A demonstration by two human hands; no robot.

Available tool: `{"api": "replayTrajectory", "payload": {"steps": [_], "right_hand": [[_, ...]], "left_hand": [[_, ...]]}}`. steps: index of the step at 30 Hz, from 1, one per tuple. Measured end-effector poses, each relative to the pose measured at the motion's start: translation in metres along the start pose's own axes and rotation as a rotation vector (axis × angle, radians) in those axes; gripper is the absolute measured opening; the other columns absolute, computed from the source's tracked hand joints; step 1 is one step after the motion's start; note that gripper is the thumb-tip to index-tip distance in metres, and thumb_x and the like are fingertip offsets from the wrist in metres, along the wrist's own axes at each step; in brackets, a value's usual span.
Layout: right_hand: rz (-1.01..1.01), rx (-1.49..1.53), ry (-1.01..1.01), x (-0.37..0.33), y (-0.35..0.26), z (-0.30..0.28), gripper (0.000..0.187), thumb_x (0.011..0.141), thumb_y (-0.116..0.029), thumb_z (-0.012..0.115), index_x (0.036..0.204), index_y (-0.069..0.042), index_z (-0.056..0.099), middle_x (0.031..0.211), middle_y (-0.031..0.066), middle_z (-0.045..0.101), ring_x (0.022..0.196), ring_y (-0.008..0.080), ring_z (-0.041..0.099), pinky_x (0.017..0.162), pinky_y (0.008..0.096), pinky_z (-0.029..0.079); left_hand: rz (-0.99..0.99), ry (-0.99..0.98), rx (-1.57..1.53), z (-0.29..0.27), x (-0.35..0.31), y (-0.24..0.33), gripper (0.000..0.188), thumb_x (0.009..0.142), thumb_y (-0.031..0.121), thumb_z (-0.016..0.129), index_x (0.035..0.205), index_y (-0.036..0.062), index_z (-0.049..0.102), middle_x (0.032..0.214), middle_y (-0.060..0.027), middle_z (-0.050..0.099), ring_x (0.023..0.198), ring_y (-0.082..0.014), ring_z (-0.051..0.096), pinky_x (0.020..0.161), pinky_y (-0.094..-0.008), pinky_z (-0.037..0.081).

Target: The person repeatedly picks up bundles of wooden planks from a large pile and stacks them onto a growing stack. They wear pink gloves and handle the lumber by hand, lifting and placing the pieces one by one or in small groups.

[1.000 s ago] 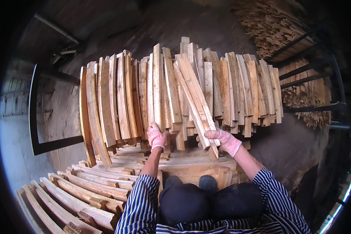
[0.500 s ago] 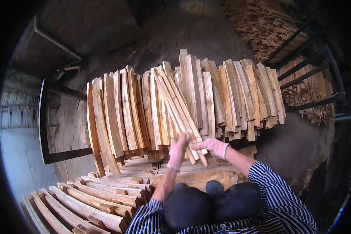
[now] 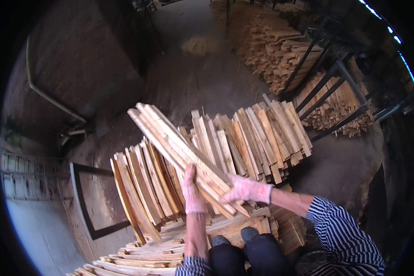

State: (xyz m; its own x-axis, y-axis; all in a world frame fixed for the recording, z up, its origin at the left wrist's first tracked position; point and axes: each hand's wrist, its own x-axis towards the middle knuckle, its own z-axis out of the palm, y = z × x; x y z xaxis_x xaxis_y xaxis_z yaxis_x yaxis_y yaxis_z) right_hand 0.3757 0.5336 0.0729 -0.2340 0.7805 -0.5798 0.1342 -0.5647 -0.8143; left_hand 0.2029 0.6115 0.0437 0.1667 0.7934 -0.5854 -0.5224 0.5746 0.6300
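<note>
A bundle of long wooden strips slants up and to the left between my gloved hands. My left hand, in a pinkish-white work glove, is closed on the bundle's left side near its lower end. From the right, my right hand grips the same end, its fingers wrapped over the edge. Beneath and behind the bundle, a row of wooden strips stands side by side in a dark metal frame. The bundle covers the middle of that row.
More strips lie flat in layers at the lower left, near my feet. Large wood stacks fill the far right, beside dark metal bars. A pipe runs along the wall at the left.
Both hands have lifted the bundle off the row and tilted it further left. More strips are now gathered in it. The view has shifted toward the far floor.
</note>
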Motion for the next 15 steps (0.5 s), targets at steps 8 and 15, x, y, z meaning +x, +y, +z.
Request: {"api": "replayTrajectory", "payload": {"steps": [8, 15], "right_hand": [[-0.005, -0.859, 0.087, -0.201, -0.131, 0.057, 0.127, 0.063, -0.077, 0.075, 0.148, 0.006, 0.029, 0.111, 0.0286, 0.066, 0.096, 0.0422, 0.068, 0.083, 0.0463, 0.055], [-0.784, -0.068, 0.124, -0.257, -0.233, 0.078, 0.117, 0.074, -0.055, 0.080, 0.157, -0.002, 0.016, 0.143, 0.0238, 0.051, 0.133, 0.0314, 0.050, 0.111, 0.0455, 0.043]], "left_hand": [[0.399, -0.212, -0.020, 0.056, -0.160, 0.187, 0.031, 0.097, 0.037, 0.063, 0.110, 0.0096, 0.062, 0.108, -0.0015, 0.067, 0.096, -0.0132, 0.063, 0.088, -0.0343, 0.055], [0.456, -0.179, -0.115, 0.157, -0.327, 0.290, 0.042, 0.078, 0.033, 0.075, 0.111, 0.0089, 0.064, 0.113, -0.0032, 0.065, 0.105, -0.0221, 0.062, 0.097, -0.0421, 0.050]]}}
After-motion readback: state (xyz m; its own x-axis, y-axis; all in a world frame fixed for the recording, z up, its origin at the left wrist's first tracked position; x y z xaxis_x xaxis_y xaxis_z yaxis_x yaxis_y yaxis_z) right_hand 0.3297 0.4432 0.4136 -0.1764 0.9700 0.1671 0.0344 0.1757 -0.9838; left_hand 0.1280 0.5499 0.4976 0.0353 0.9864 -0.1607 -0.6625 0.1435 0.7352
